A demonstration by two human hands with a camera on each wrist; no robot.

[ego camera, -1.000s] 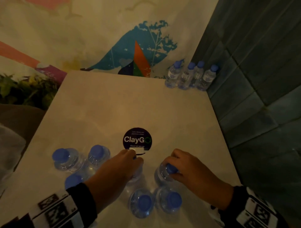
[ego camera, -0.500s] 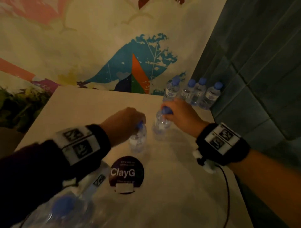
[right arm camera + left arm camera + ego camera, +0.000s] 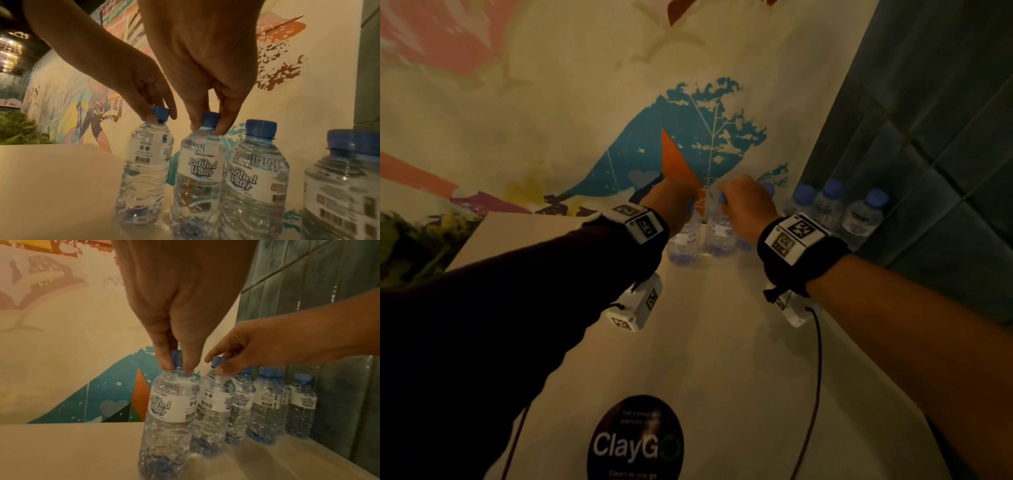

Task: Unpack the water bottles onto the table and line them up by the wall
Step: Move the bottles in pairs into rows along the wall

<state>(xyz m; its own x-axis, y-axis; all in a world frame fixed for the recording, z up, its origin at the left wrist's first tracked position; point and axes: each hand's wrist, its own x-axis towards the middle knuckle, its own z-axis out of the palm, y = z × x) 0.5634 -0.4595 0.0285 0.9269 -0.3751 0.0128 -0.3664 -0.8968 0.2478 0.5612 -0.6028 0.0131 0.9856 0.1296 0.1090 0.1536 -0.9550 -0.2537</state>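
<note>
Hands work side by side at the far end of the pale worktop [image 3: 722,342], each on its own bottle. The left hand [image 3: 179,305] reaches down from above and pinches the blue screw cap of a clear plastic water bottle with a white "Purified Water" label [image 3: 168,410]; fingertips [image 3: 164,363] close on either side of the cap, and the bottle stands upright directly beneath the hand, its base on the worktop. Just to the right of it, the right hand [image 3: 207,65] pinches the blue cap of a second clear labelled water bottle [image 3: 197,175] in the same way, thumb and fingers curled round the cap, the bottle upright below the hand. The two held bottles stand close together, nearly touching. Beyond the right hand, further to its right, a row of four more blue-capped water bottles [image 3: 265,404] stands against the painted mural wall [image 3: 551,102], running toward the corner with the dark green tiled wall [image 3: 945,120]. A round black "ClayGo" sticker [image 3: 635,442] lies on the worktop near the person, well behind both hands.
</note>
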